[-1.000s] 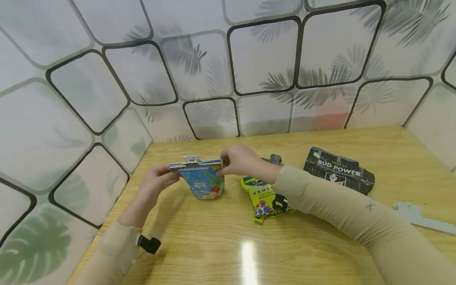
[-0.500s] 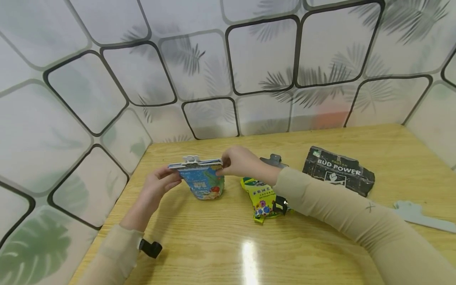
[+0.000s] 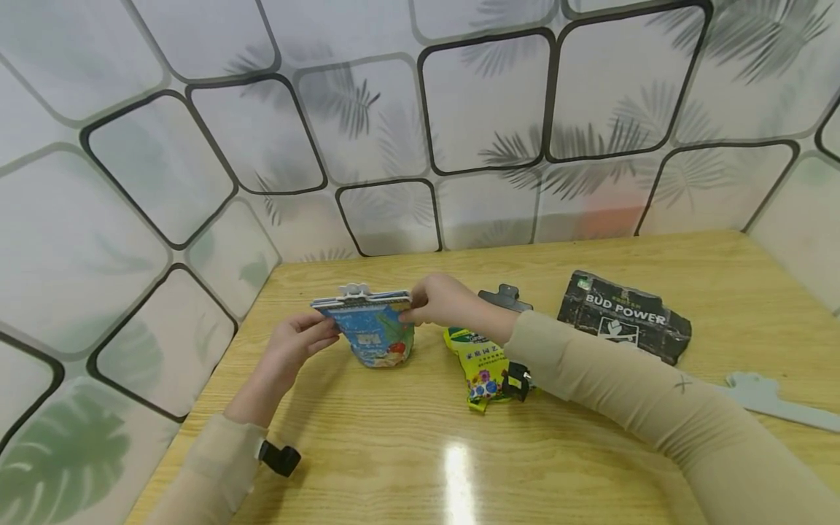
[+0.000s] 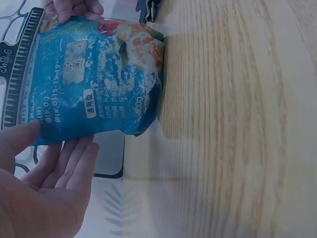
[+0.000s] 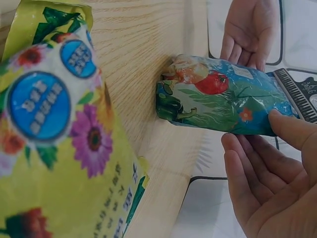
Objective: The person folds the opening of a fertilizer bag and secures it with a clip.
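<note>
In the head view, the left hand (image 3: 289,350) and right hand (image 3: 442,299) pinch opposite edges of a blue fertiliser pouch (image 3: 374,339), upright over the table's (image 3: 367,437) left part, a clip (image 3: 355,290) across its top. The left wrist view shows creased, glossy film: probably soft, slippery, fairly light. In the right wrist view, thumb and fingers part only around the pouch; its stiffened top seems the surest hold.

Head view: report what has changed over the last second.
The left hand has slid slightly down and rightward in view, at the side of the blue bag. The right hand stays at its other edge; the bag, its clip, the yellow packet and the black packet look unmoved.
</note>
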Available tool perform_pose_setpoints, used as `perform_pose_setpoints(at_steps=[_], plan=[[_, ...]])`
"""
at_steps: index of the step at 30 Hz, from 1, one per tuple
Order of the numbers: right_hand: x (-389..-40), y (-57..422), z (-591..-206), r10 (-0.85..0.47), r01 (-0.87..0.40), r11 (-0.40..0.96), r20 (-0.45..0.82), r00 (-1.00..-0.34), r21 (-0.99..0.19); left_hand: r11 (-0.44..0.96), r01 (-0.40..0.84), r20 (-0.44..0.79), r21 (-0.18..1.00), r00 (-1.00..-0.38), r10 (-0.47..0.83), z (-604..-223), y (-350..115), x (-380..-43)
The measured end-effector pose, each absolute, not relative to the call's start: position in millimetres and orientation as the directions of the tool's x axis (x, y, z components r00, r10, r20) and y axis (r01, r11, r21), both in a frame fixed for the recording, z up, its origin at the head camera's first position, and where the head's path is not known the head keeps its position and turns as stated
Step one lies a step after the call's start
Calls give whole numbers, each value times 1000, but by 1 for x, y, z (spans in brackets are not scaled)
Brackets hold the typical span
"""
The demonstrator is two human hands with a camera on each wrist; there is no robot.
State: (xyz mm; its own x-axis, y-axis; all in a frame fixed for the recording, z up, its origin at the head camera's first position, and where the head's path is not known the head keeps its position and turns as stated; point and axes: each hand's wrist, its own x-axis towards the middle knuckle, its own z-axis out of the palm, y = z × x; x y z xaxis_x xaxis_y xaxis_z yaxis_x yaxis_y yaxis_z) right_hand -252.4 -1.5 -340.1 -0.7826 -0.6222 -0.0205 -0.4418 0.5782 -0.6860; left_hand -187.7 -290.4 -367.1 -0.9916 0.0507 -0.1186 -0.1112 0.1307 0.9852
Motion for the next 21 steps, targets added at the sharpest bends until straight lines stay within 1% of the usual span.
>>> perform_pose_setpoints(at_steps=[4, 11, 21], plan=[[-253, -1, -342, -620, -436, 573, -18, -784, -694, 160, -130, -141, 979, -989, 55, -367, -289, -189], [-253, -2, -343, -601, -420, 577, -16, -799, -700, 209, -164, -170, 964, -985, 12, -365, -285, -190], [-253, -3, -341, -591, -420, 587, -12, -806, -692, 180, -172, -164, 969, -985, -57, -366, -281, -191]])
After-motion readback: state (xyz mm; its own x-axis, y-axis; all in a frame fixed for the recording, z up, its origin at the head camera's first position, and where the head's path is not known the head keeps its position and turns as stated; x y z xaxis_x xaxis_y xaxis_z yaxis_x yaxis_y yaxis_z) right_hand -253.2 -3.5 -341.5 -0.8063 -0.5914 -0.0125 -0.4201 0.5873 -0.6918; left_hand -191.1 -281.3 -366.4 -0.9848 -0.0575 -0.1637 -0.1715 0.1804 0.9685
